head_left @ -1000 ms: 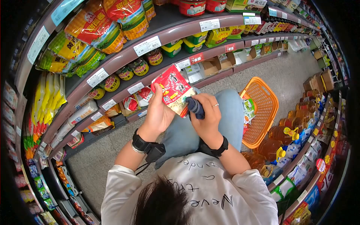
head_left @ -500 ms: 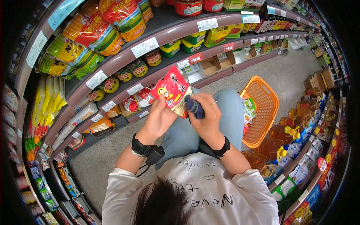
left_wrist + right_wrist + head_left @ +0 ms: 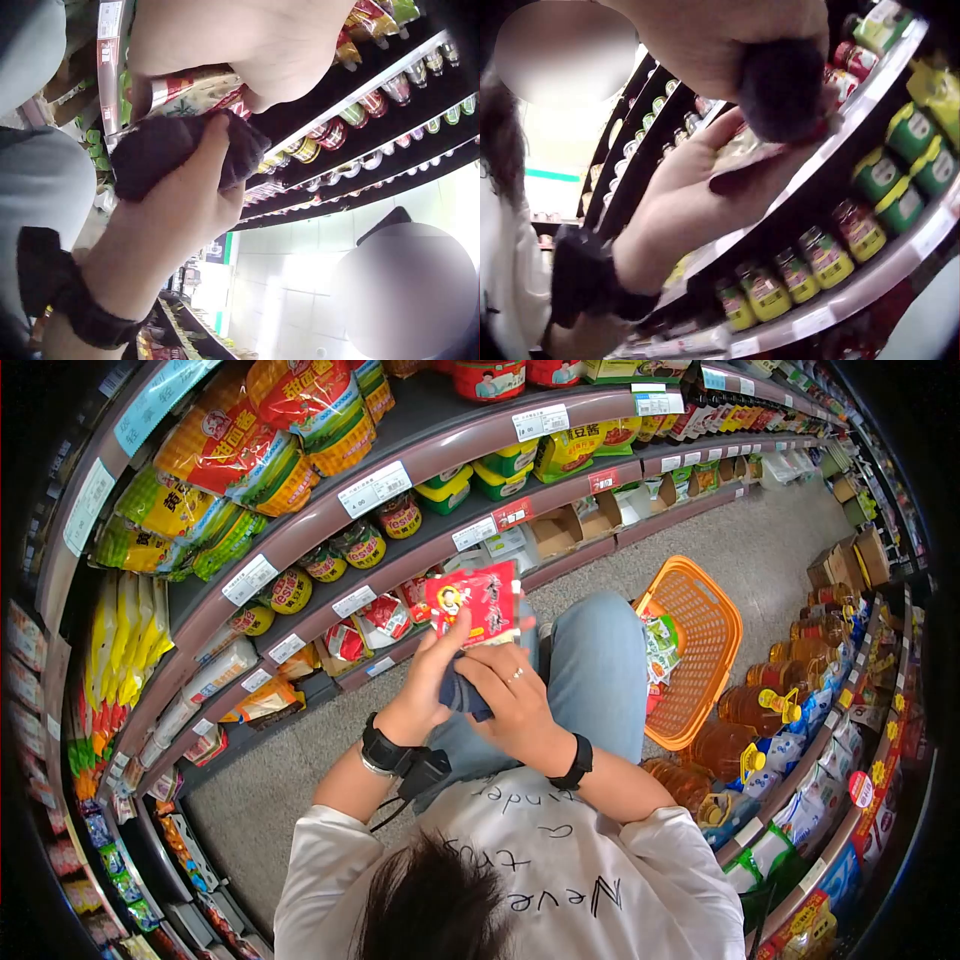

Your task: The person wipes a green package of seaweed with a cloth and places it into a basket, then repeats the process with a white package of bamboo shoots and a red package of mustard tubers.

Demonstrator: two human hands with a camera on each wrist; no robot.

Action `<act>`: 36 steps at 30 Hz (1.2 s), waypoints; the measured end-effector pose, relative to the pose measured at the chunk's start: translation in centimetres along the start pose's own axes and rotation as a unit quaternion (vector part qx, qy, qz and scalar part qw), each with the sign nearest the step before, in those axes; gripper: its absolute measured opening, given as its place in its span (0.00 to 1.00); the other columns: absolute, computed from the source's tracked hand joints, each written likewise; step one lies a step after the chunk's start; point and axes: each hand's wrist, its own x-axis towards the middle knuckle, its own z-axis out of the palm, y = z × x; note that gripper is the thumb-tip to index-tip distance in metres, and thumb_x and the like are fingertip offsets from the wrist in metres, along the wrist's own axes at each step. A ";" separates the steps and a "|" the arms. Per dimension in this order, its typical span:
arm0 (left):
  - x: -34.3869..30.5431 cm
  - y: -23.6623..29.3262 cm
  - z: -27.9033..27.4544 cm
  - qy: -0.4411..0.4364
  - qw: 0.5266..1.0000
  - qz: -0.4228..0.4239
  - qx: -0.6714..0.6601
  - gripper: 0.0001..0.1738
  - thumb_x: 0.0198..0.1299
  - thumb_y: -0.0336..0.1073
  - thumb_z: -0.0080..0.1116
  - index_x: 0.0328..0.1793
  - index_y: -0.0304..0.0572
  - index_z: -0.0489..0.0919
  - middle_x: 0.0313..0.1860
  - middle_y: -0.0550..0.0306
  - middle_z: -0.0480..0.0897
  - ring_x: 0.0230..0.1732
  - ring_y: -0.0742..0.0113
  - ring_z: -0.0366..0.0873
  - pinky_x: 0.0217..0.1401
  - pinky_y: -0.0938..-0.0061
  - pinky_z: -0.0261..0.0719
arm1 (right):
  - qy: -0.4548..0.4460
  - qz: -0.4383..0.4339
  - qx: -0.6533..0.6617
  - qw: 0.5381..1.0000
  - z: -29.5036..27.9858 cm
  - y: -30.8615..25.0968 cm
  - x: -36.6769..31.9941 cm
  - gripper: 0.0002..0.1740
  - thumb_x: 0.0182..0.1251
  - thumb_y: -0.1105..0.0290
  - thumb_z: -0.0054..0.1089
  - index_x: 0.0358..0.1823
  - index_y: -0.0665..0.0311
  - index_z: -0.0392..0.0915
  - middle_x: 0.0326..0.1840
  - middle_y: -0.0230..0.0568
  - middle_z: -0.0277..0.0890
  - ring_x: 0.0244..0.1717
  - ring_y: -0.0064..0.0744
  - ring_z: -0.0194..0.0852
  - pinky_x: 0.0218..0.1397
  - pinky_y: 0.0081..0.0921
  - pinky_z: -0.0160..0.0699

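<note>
In the head view my left hand grips a red seasoning packet by its lower left part, thumb on the printed front. My right hand holds a bunched dark grey cloth at the packet's lower end, its fingers overlapping that end. From the left wrist, the cloth shows clasped under the right thumb, against the packet's pale, partly clear side. The right wrist view has the cloth over the packet, which lies across the left palm.
An orange basket with several packets inside stands on the floor right of my knees. Shelves ahead carry jars, green tubs and sauce pouches. Large oil bottles line the right side. Open cardboard boxes sit on the low shelf.
The red packet has turned more level, its lower end now behind the right fingers. My right hand has moved left and down with the cloth, close against the left hand.
</note>
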 end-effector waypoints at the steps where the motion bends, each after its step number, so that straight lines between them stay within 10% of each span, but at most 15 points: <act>1: 0.0 -0.1 -0.2 -0.014 1.000 -0.012 -0.013 0.28 0.75 0.51 0.39 0.68 0.38 0.67 0.64 0.50 0.75 0.65 0.59 0.73 0.66 0.62 0.72 | -0.001 -0.006 -0.006 1.000 0.2 0.0 0.0 0.32 0.30 0.83 0.68 0.47 0.63 0.77 0.47 0.43 0.75 0.48 0.48 0.75 0.50 0.39 0.77; 7: -0.1 -1.4 -1.8 0.063 0.996 0.000 0.059 0.31 0.74 0.55 0.35 0.71 0.39 0.63 0.67 0.50 0.72 0.66 0.59 0.71 0.69 0.59 0.68 | 0.116 0.056 -0.106 0.986 -2.0 2.2 2.4 0.31 0.31 0.85 0.66 0.47 0.64 0.77 0.45 0.45 0.75 0.45 0.49 0.74 0.48 0.39 0.76; 21: 0.1 -0.9 -1.7 -0.005 0.999 -0.052 0.007 0.39 0.72 0.64 0.28 0.70 0.39 0.67 0.63 0.50 0.75 0.63 0.63 0.75 0.66 0.66 0.72 | 0.008 0.036 0.045 0.998 -0.4 0.5 0.4 0.31 0.30 0.82 0.69 0.46 0.63 0.77 0.46 0.45 0.75 0.46 0.48 0.75 0.51 0.38 0.77; 30: 0.6 -1.5 -1.5 0.051 0.998 -0.021 -0.003 0.22 0.73 0.53 0.44 0.56 0.44 0.74 0.51 0.58 0.80 0.54 0.69 0.78 0.59 0.68 0.73 | 0.069 0.000 -0.023 0.997 -1.4 1.4 2.0 0.32 0.30 0.82 0.68 0.47 0.64 0.77 0.44 0.44 0.75 0.43 0.48 0.74 0.47 0.37 0.76; 36: 0.3 -1.7 0.0 0.107 0.986 0.014 0.125 0.28 0.74 0.47 0.44 0.72 0.37 0.60 0.64 0.56 0.71 0.65 0.69 0.68 0.67 0.71 0.66 | 0.133 0.040 -0.080 0.987 -3.1 2.2 2.7 0.32 0.30 0.85 0.66 0.47 0.64 0.78 0.44 0.46 0.75 0.44 0.49 0.74 0.48 0.38 0.75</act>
